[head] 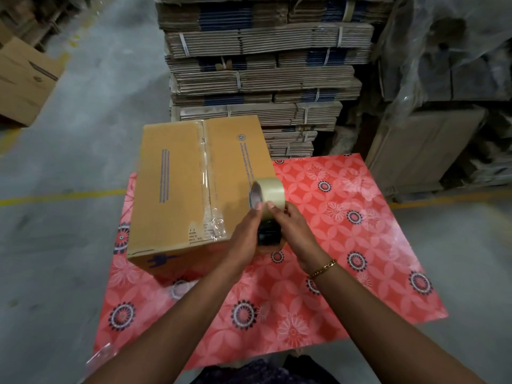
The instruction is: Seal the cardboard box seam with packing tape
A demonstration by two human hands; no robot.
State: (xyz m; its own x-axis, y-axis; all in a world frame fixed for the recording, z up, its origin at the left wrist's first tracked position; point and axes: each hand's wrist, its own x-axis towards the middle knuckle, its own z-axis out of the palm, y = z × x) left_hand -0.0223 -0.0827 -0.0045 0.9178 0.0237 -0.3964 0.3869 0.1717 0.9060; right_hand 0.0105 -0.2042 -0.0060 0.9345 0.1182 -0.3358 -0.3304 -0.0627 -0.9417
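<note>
A brown cardboard box (177, 187) sits on the left part of a red flowered table (346, 231). Clear packing tape (206, 173) runs along its top centre seam and wrinkles near the front edge. Just right of the box I hold a tape dispenser (267, 236) with a roll of clear tape (270, 192) on top. My left hand (246, 234) grips the dispenser's left side, thumb up at the roll. My right hand (293, 225) holds its right side, fingers touching the roll. A gold bracelet is on my right wrist.
Tall stacks of flattened, strapped cartons (263, 65) rise right behind the table. Plastic-wrapped pallets (443, 79) stand at the right. Another cardboard box (22, 81) lies on the concrete floor at far left, near yellow floor lines (63, 196).
</note>
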